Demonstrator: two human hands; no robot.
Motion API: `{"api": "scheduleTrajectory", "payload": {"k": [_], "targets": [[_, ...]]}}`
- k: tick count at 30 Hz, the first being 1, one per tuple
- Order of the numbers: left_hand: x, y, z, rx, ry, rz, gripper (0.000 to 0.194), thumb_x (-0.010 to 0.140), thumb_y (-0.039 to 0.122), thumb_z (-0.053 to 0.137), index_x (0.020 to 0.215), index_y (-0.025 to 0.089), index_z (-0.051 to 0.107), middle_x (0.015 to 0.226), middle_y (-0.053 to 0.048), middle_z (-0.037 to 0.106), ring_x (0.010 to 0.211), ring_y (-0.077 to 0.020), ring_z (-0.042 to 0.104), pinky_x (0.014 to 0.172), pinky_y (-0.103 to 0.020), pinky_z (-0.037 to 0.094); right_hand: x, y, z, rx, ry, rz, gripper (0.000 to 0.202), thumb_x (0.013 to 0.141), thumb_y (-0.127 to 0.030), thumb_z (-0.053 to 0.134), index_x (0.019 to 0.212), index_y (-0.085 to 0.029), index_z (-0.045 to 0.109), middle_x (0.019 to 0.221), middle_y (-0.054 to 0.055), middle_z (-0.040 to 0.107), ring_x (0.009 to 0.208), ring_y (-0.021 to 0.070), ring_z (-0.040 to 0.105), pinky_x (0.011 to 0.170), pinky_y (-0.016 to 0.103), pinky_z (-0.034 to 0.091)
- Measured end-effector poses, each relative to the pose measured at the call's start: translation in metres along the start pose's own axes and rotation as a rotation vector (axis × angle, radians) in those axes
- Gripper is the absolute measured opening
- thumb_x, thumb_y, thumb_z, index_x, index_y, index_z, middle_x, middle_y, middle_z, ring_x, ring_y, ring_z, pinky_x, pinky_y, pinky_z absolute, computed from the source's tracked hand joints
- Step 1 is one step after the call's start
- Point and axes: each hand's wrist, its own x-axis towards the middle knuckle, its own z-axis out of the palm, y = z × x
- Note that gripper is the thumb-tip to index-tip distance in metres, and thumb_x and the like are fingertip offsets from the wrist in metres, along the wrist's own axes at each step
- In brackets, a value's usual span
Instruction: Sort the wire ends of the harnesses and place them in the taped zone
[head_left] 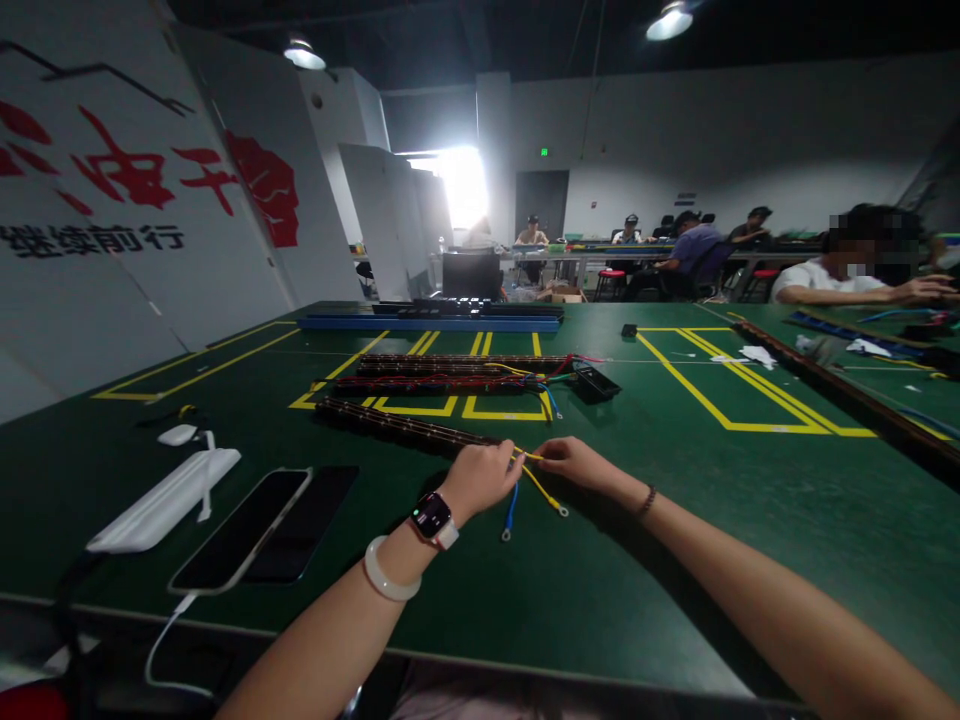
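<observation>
A long dark strip (397,424) with small light dots lies at a slant on the table, its near end under my left hand (481,478). The fingers of that hand are closed on a yellow wire (530,456) at the strip's end. Across a short gap, my right hand (576,462) pinches the same wire between thumb and fingertips. A blue wire (513,505) and another yellow wire (547,492) stick out below my hands, both ending in metal ring lugs. Behind, similar dark strips (450,366) with red, blue and yellow wires lie beside a small black box (595,381).
Green table (675,550) marked with yellow tape lines. Two phones (241,530) and a white power strip (169,500) lie at left. Blue and black rails (431,322) lie at the back. A long dark strip (847,385) and a person (836,285) are at right.
</observation>
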Motion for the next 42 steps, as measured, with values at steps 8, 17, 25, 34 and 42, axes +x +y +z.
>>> {"api": "scheduleTrajectory", "payload": {"k": [8, 17, 25, 34, 42], "targets": [[0.001, -0.001, 0.016, -0.564, -0.232, -0.312, 0.038, 0.093, 0.040, 0.032, 0.084, 0.012, 0.056, 0.069, -0.008, 0.062, 0.049, -0.0131, 0.055, 0.049, -0.024, 0.040, -0.004, -0.008, 0.000, -0.041, -0.014, 0.012, 0.029, 0.082, -0.035, 0.056, 0.099, -0.014, 0.067, 0.083, 0.004, 0.066, 0.064, 0.0114, 0.056, 0.056, 0.020, 0.041], [0.003, 0.012, 0.025, -1.389, -0.263, -0.524, 0.010, 0.094, 0.022, 0.038, 0.096, 0.012, 0.041, 0.068, 0.000, 0.054, 0.051, -0.0069, 0.053, 0.047, -0.018, 0.039, -0.002, -0.009, 0.009, 0.042, -0.009, -0.052, 0.034, 0.077, -0.042, 0.063, 0.094, -0.012, 0.061, 0.086, 0.004, 0.063, 0.072, 0.0127, 0.055, 0.063, 0.022, 0.041], [0.004, 0.011, 0.027, -1.427, -0.222, -0.571, 0.031, 0.097, 0.040, 0.032, 0.088, 0.012, 0.044, 0.065, 0.001, 0.050, 0.047, -0.0050, 0.048, 0.046, -0.017, 0.035, -0.003, -0.016, 0.013, 0.000, -0.005, -0.022, 0.040, 0.075, -0.049, 0.064, 0.095, -0.014, 0.060, 0.090, 0.004, 0.064, 0.079, 0.0150, 0.057, 0.070, 0.025, 0.042], [0.003, 0.013, 0.024, -1.376, -0.315, -0.539, 0.043, 0.095, 0.050, 0.027, 0.086, 0.011, 0.042, 0.064, -0.004, 0.055, 0.050, -0.0111, 0.055, 0.049, -0.023, 0.044, -0.005, -0.027, 0.014, -0.088, 0.001, 0.045, 0.024, 0.075, -0.035, 0.064, 0.082, -0.013, 0.057, 0.079, 0.001, 0.061, 0.068, 0.0116, 0.051, 0.061, 0.022, 0.034], [0.003, 0.014, 0.025, -1.520, -0.248, -0.529, 0.026, 0.097, 0.036, 0.035, 0.097, 0.011, 0.043, 0.071, -0.002, 0.055, 0.054, -0.0099, 0.057, 0.053, -0.023, 0.046, -0.016, -0.045, 0.019, -0.543, 0.192, -0.152, 0.017, 0.084, -0.031, 0.058, 0.078, -0.015, 0.061, 0.077, 0.005, 0.062, 0.072, 0.0155, 0.052, 0.074, 0.031, 0.030]]}}
